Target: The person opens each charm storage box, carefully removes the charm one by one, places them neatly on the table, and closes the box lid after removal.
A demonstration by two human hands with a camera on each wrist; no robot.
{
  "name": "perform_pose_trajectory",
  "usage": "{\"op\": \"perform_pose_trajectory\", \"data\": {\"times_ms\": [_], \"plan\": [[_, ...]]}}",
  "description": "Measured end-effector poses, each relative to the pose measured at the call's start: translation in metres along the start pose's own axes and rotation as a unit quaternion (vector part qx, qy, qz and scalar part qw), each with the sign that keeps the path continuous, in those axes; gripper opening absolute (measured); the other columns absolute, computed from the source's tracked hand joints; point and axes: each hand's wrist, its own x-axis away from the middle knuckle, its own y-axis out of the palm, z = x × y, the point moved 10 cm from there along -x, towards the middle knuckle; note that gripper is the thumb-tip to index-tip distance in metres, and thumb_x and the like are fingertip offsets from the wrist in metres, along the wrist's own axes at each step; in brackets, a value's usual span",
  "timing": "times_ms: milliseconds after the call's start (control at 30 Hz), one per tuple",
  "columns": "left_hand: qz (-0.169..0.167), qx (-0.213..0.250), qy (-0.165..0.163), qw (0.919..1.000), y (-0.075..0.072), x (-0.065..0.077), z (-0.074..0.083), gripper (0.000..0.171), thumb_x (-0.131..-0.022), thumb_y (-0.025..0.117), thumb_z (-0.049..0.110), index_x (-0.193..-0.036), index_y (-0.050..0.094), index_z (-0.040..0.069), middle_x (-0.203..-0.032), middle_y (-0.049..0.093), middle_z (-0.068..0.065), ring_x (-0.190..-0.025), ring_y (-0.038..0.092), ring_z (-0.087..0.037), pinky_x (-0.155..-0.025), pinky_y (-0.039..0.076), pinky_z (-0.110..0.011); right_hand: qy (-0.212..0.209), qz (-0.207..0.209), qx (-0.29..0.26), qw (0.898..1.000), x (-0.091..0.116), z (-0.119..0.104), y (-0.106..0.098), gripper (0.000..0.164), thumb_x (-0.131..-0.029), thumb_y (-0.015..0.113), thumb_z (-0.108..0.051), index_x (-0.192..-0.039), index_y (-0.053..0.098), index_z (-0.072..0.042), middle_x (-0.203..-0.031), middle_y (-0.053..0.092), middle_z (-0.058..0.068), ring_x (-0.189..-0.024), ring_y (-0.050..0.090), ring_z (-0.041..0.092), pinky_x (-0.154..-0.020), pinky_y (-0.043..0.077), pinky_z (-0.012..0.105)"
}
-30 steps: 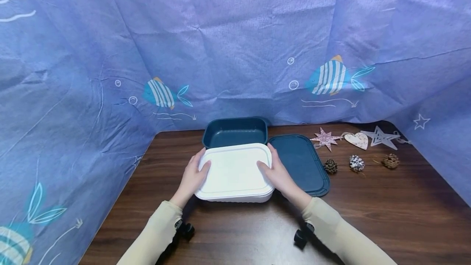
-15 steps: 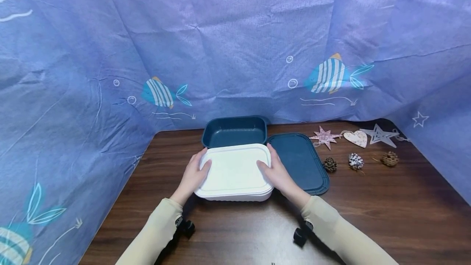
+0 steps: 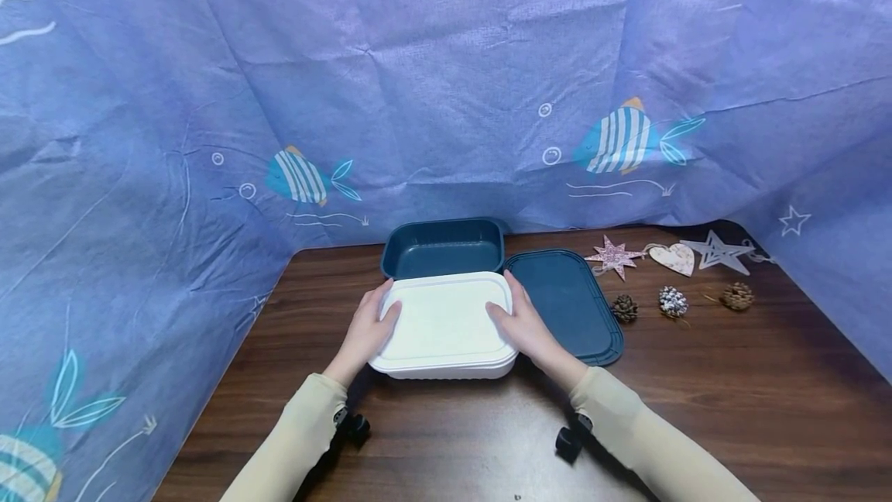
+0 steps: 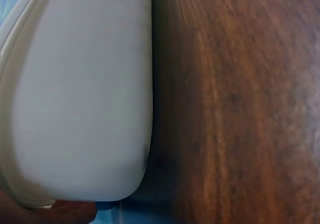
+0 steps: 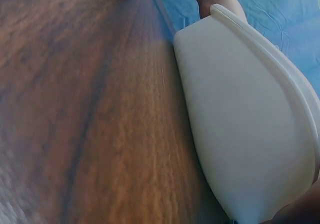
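A white lidded storage box (image 3: 446,324) sits in the middle of the table, its smooth side wall (image 4: 85,98) filling much of the left wrist view. My left hand (image 3: 365,328) grips its left end, thumb over the lid's edge and fingers down the side. At the opposite end my right hand (image 3: 526,325) holds it the same way, thumb on top. The right wrist view shows the box's base close along the wood, with the lid rim along the upper edge. Most fingertips are hidden behind the box.
Behind the box stands a dark teal open container (image 3: 444,249). A matching teal lid (image 3: 563,304) lies flat to the right. Farther right are a pink star (image 3: 615,258), a heart ornament (image 3: 674,259), a silver star (image 3: 718,254) and several pine cones (image 3: 623,308). A blue fish-print cloth (image 3: 446,99) hangs behind.
Both hands keep their hold on the white box, which stays in place. Only the head view has shifted very slightly.
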Motion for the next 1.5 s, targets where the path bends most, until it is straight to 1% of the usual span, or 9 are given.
{"op": "perform_pose_trajectory", "data": {"times_ms": [167,300,433,600,800,933,1200,1333,1500], "plan": [[-0.008,-0.017,0.01,0.9998,0.002,-0.004,0.0,0.053,-0.104,0.055,0.024,-0.151,0.043,0.002,-0.144,0.047,-0.027,-0.134,0.046,-0.043,-0.114,0.033,-0.056,0.003,-0.001,0.009,1.0,-0.001,0.0,-0.001,0.075,-0.104,0.053,-0.032,-0.163,0.012,-0.013,-0.166,0.013,0.019,-0.152,0.012,0.039,-0.119,0.013,0.06],[-0.017,-0.025,0.004,0.9995,0.004,-0.006,-0.003,0.055,-0.105,0.055,0.029,-0.153,0.043,0.005,-0.142,0.049,-0.027,-0.131,0.049,-0.042,-0.112,0.035,-0.056,0.006,-0.004,0.015,1.0,-0.002,0.001,-0.001,0.072,-0.104,0.052,-0.033,-0.163,0.014,-0.014,-0.166,0.013,0.02,-0.152,0.011,0.039,-0.119,0.013,0.061],[-0.02,-0.024,-0.002,0.9995,0.004,-0.006,-0.004,0.055,-0.105,0.055,0.031,-0.153,0.043,0.006,-0.142,0.049,-0.026,-0.131,0.049,-0.041,-0.112,0.035,-0.056,0.007,-0.008,0.02,1.0,-0.003,0.001,0.0,0.071,-0.105,0.05,-0.033,-0.163,0.015,-0.013,-0.166,0.011,0.021,-0.152,0.008,0.04,-0.119,0.011,0.062],[-0.021,-0.022,0.006,0.9995,0.004,-0.006,0.0,0.055,-0.105,0.054,0.029,-0.153,0.042,0.006,-0.141,0.048,-0.027,-0.131,0.049,-0.042,-0.113,0.034,-0.056,0.006,-0.008,0.021,1.0,-0.004,0.001,-0.001,0.07,-0.105,0.05,-0.034,-0.163,0.016,-0.014,-0.166,0.012,0.02,-0.152,0.01,0.039,-0.119,0.012,0.062],[-0.031,-0.03,0.0,0.9991,0.007,-0.006,0.0,0.056,-0.106,0.051,0.029,-0.155,0.038,0.006,-0.142,0.046,-0.027,-0.131,0.048,-0.042,-0.113,0.034,-0.056,0.0,-0.007,0.025,1.0,-0.006,0.003,-0.001,0.069,-0.106,0.05,-0.034,-0.162,0.017,-0.009,-0.165,0.018,0.02,-0.152,0.015,0.038,-0.12,0.015,0.059],[-0.037,-0.033,-0.011,0.9987,0.01,-0.005,-0.003,0.057,-0.107,0.05,0.032,-0.157,0.037,0.008,-0.142,0.045,-0.026,-0.131,0.049,-0.041,-0.113,0.034,-0.055,-0.001,-0.007,0.024,1.0,-0.005,0.006,-0.001,0.069,-0.105,0.05,-0.035,-0.161,0.018,-0.01,-0.165,0.019,0.02,-0.151,0.017,0.038,-0.12,0.017,0.059],[-0.046,-0.047,-0.008,0.9978,0.01,0.001,0.0,0.057,-0.108,0.047,0.034,-0.158,0.034,0.009,-0.144,0.043,-0.024,-0.132,0.049,-0.039,-0.112,0.036,-0.054,-0.007,-0.009,0.031,0.999,-0.001,0.006,0.002,0.069,-0.106,0.049,-0.035,-0.162,0.017,-0.01,-0.164,0.019,0.021,-0.151,0.018,0.04,-0.119,0.017,0.06],[-0.05,-0.067,0.002,0.9965,0.008,0.005,0.003,0.059,-0.108,0.046,0.034,-0.158,0.031,0.007,-0.148,0.039,-0.025,-0.134,0.047,-0.04,-0.113,0.035,-0.054,-0.007,-0.01,0.039,0.999,0.001,0.004,0.005,0.076,-0.103,0.055,-0.038,-0.162,0.016,-0.01,-0.164,0.018,0.022,-0.15,0.018,0.041,-0.118,0.018,0.061],[-0.066,-0.098,0.0,0.993,0.007,0.01,0.002,0.067,-0.107,0.046,0.043,-0.16,0.026,0.007,-0.153,0.035,-0.026,-0.137,0.044,-0.041,-0.112,0.035,-0.056,0.003,-0.013,0.038,0.999,0.003,0.004,0.009,0.09,-0.096,0.067,-0.044,-0.162,0.015,-0.012,-0.164,0.018,0.023,-0.149,0.022,0.042,-0.116,0.022,0.062]]}}
